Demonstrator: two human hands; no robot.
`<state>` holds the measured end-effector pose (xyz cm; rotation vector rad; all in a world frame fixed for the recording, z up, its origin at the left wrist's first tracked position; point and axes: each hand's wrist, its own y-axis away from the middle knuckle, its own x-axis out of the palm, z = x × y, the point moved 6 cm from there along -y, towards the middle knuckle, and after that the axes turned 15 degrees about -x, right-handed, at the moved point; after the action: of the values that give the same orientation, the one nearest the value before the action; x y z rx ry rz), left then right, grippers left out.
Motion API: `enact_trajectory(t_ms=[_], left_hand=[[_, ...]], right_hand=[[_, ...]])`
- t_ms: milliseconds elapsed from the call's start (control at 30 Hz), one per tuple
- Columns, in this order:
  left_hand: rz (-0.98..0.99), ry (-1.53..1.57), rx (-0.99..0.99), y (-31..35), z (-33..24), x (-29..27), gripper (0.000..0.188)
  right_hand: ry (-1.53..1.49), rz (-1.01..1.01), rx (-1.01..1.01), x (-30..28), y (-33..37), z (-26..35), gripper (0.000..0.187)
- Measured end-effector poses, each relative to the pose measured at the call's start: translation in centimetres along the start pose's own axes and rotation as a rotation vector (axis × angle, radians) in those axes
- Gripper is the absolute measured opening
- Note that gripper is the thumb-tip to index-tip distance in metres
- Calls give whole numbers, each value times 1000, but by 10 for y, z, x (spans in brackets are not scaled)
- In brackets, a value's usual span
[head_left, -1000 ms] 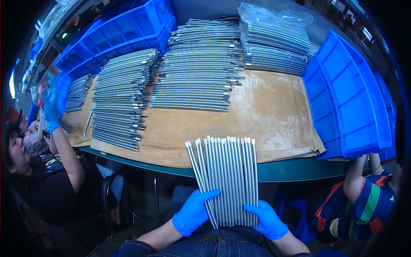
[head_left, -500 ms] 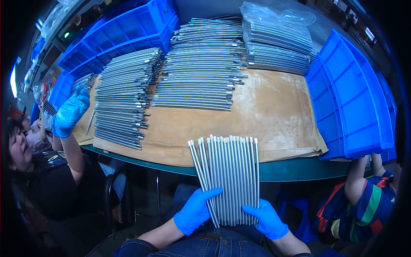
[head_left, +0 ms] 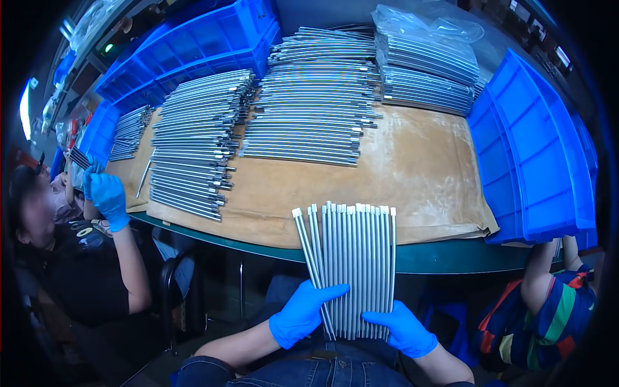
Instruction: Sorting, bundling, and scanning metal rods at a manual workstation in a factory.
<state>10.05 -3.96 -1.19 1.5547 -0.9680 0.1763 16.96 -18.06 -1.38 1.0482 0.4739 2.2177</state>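
Observation:
A flat fan of several thin metal rods (head_left: 354,258) stands upright between my hands, over the near edge of the table. My left hand (head_left: 306,313), in a blue glove, grips its lower left side with the thumb laid across the front. On the lower right side my right hand (head_left: 403,327), gloved in blue too, closes on the same rods, thumb in front. My other fingers are hidden behind them. Two rods at the left lean apart from the rest. Beyond lie a left pile of rods (head_left: 193,142) and a middle pile of rods (head_left: 309,109).
Brown paper (head_left: 425,168) covers the green-edged table (head_left: 445,261). Plastic-wrapped rods (head_left: 429,71) lie at the back. Blue crates stand at the back left (head_left: 193,45) and right (head_left: 535,148). At the left a co-worker's gloved hand (head_left: 106,197) holds rods; another person's arm (head_left: 538,267) is at the right.
My left thumb has slid slightly right across the rods. The co-worker's gloved hand at the left has come down. The whole view has shifted a little.

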Motion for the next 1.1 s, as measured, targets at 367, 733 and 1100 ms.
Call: enact_trajectory(t_ms=[367, 733, 1100], left_hand=[[-2, -79, 4, -2, -3, -10, 40], [100, -13, -63, 0, -3, -11, 39], [132, 21, -105, -4, 0, -20, 45]], right_hand=[[26, -52, 35, 6, 6, 4, 46], [62, -54, -23, 5, 4, 3, 44], [231, -67, -121, 3, 0, -3, 44]])
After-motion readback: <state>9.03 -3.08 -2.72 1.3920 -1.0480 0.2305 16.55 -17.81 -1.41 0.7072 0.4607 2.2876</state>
